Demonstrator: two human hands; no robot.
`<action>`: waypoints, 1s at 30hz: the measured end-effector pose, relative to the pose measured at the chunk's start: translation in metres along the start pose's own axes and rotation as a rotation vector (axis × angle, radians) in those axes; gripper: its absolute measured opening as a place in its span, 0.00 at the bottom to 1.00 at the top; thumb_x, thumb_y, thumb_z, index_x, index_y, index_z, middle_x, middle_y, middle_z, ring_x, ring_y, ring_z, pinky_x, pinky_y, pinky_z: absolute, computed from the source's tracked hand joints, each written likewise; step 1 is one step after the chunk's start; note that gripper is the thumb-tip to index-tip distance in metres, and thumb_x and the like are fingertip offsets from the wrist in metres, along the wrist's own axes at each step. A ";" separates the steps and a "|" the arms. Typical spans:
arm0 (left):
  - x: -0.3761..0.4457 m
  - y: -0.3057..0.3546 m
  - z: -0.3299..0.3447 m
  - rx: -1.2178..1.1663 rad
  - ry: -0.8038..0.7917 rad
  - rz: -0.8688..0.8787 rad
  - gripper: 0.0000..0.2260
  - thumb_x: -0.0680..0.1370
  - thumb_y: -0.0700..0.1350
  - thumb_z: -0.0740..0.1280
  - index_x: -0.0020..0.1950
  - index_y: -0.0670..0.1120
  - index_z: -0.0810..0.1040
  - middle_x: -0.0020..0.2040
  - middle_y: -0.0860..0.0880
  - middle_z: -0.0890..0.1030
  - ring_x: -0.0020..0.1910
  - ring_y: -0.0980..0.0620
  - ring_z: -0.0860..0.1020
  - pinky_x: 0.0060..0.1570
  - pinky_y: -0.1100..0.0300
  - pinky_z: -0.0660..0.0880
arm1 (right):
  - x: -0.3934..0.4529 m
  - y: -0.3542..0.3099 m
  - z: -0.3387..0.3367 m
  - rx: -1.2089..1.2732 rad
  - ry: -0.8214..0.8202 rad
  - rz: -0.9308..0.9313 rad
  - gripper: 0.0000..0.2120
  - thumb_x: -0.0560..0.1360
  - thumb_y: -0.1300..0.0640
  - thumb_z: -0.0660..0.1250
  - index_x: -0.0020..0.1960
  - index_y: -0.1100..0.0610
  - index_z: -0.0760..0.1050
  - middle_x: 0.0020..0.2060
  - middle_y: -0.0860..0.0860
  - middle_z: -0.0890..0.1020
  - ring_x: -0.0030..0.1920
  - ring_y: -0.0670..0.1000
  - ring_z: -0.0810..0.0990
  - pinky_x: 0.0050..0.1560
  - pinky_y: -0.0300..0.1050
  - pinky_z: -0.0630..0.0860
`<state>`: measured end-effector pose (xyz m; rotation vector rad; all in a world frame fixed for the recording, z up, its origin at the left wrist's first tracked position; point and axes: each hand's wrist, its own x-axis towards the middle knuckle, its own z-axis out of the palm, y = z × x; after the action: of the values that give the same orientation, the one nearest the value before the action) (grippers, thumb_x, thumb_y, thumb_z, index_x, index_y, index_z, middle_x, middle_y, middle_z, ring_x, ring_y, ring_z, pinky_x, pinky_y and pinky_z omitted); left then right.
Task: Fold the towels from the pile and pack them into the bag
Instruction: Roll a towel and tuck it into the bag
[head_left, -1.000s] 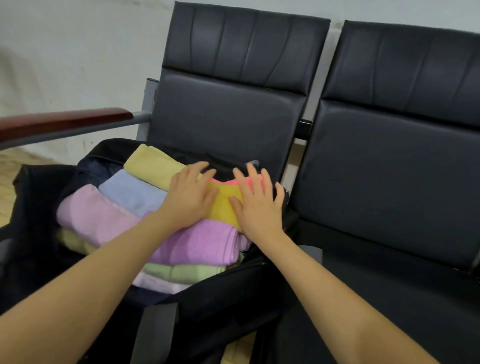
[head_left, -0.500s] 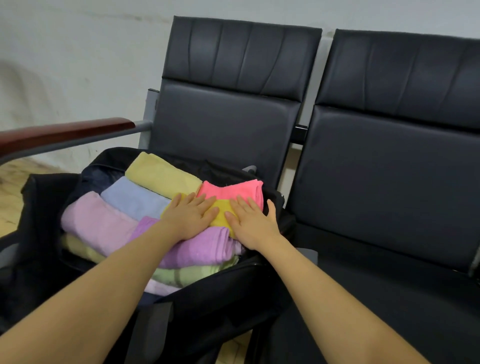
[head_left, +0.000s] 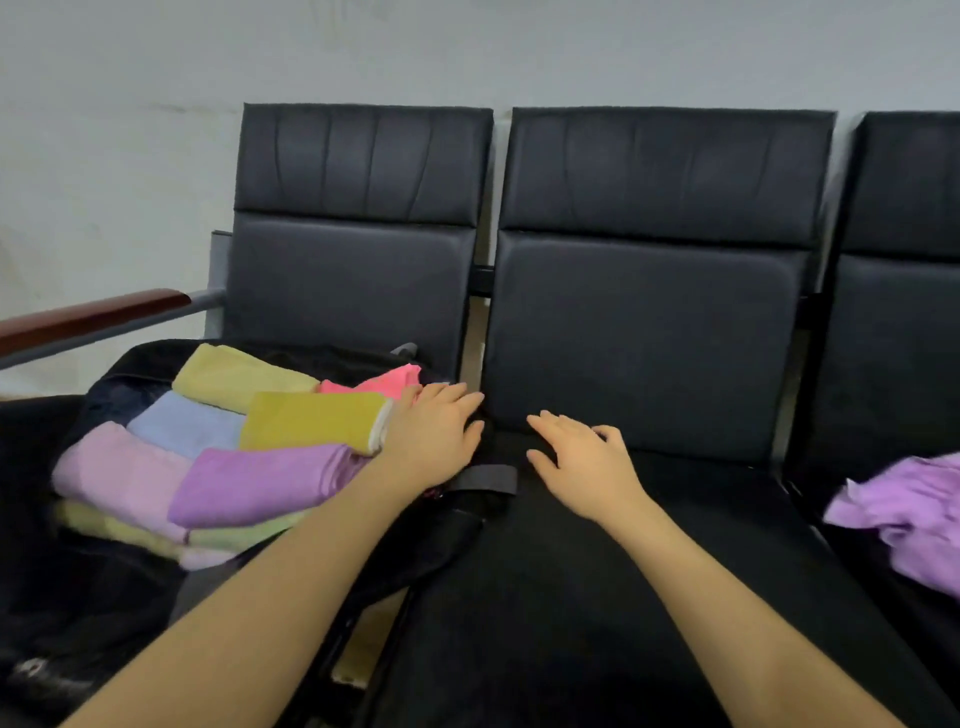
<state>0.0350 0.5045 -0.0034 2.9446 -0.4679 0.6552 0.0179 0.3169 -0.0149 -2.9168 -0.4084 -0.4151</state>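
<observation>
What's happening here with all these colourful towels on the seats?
A person is packing folded towels into a black bag that sits on the leftmost seat. It already holds a stack, with a mustard towel and a purple towel on top. The left hand rests open at the right-hand edge of the stack, while the right hand hovers open over the middle seat, holding nothing. An unfolded purple towel lies on the seat to the right.

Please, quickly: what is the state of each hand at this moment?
Left hand: open, holds nothing, fingers at the bag edge.
Right hand: open, holds nothing, over the seat.
</observation>
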 end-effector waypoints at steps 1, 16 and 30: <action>0.002 0.021 0.002 -0.020 -0.012 0.019 0.20 0.81 0.52 0.56 0.74 0.52 0.66 0.74 0.51 0.66 0.73 0.51 0.62 0.69 0.55 0.54 | -0.015 0.016 -0.005 -0.001 0.000 0.035 0.23 0.82 0.47 0.54 0.76 0.47 0.58 0.76 0.45 0.61 0.75 0.45 0.59 0.71 0.48 0.55; 0.018 0.336 0.063 -0.400 -0.185 0.388 0.18 0.82 0.49 0.56 0.72 0.49 0.68 0.71 0.51 0.69 0.69 0.50 0.66 0.66 0.55 0.57 | -0.197 0.262 -0.059 -0.115 0.132 0.631 0.16 0.79 0.52 0.57 0.63 0.56 0.74 0.60 0.55 0.78 0.59 0.59 0.76 0.57 0.49 0.69; 0.043 0.488 0.133 -0.468 -0.346 0.496 0.20 0.84 0.52 0.51 0.76 0.53 0.60 0.77 0.51 0.57 0.75 0.50 0.55 0.68 0.51 0.54 | -0.256 0.370 -0.037 -0.137 0.157 0.851 0.22 0.78 0.42 0.60 0.70 0.46 0.67 0.71 0.48 0.67 0.71 0.54 0.60 0.69 0.52 0.51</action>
<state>-0.0279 0.0095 -0.0953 2.4903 -1.2173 0.0335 -0.1205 -0.1039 -0.1019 -2.8033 0.8807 -0.5230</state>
